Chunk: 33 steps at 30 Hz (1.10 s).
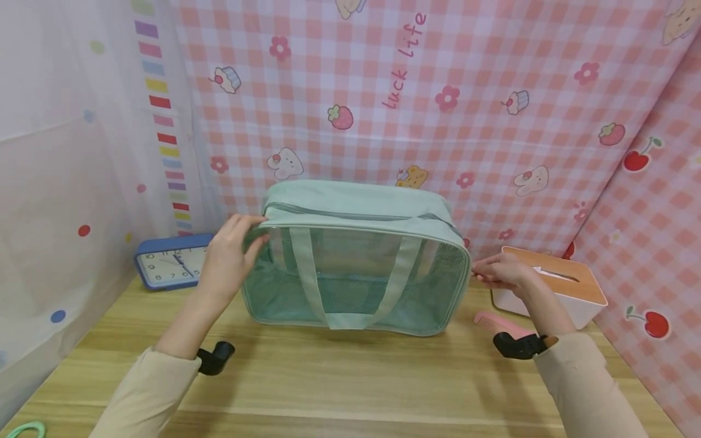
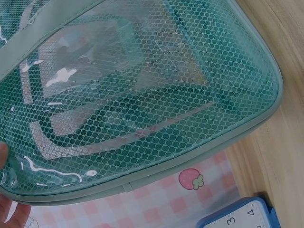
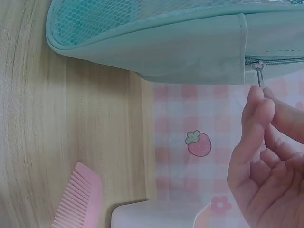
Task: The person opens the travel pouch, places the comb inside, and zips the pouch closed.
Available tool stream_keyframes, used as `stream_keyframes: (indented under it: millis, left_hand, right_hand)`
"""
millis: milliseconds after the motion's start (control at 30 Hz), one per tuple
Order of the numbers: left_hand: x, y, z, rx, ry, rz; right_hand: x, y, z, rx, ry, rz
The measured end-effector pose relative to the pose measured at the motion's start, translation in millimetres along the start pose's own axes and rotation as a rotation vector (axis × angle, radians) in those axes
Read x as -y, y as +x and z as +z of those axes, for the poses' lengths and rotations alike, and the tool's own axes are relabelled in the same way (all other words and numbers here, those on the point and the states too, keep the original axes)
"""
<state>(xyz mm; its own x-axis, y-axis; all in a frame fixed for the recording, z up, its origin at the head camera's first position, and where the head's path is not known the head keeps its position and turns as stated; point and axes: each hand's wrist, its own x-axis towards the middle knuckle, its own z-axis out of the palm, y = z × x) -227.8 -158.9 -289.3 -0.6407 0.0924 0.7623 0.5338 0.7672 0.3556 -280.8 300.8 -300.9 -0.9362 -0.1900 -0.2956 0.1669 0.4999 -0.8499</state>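
A mint-green bag (image 1: 356,267) with see-through mesh and clear panels stands upright on the table, its strap handle (image 1: 306,267) hanging down the front. At the bag's upper left corner, my left hand (image 1: 229,255) pinches the edge between thumb and fingers. In the left wrist view only fingertips (image 2: 18,216) show beside that corner. On the bag's right side, my right hand (image 3: 266,156) pinches the metal zipper pull (image 3: 260,78) near the lower end of the zip. The zip (image 1: 350,214) runs across the bag's top. Most of the right palm is visible in the right wrist view.
A blue clock (image 1: 170,263) stands at the left behind my left arm. To the right are a tissue box (image 1: 569,301) with a wooden lid and a pink comb (image 1: 501,323). Part of a green ring-shaped thing (image 1: 28,427) lies at the near left edge. Patterned cloth hangs behind.
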Motion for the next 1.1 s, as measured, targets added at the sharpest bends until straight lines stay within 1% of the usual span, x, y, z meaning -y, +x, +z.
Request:
stream_keyframes:
  millis: [100, 200, 333, 467, 633, 867, 1100]
  left_hand:
    - [0.6, 0.1, 0.1, -0.002, -0.001, 0.001]
    - [1.5, 0.3, 0.9, -0.005, -0.002, 0.004]
    - [2.2, 0.2, 1.5, -0.011, -0.004, 0.004]
    - [2.2, -0.6, 1.0, -0.014, -0.003, 0.002]
    - [1.6, -2.2, 0.5, -0.015, -0.001, -0.001]
    - [0.4, -1.8, 1.3, -0.022, 0.004, 0.007]
    - [-0.2, -1.7, 0.9, -0.026, 0.002, -0.003]
  right_hand:
    - [2, -2, -2, -0.009, 0.000, 0.014]
    - [6, -4, -4, -0.012, 0.026, 0.034]
    - [14, -5, -4, -0.017, 0.078, 0.051]
    - [23, -7, -1, -0.027, 0.100, 0.063]
    - [30, -9, 0, -0.053, 0.103, 0.067]
    - [36, -10, -1, -0.062, 0.156, 0.085]
    - [50, -15, -4, -0.097, 0.175, 0.079]
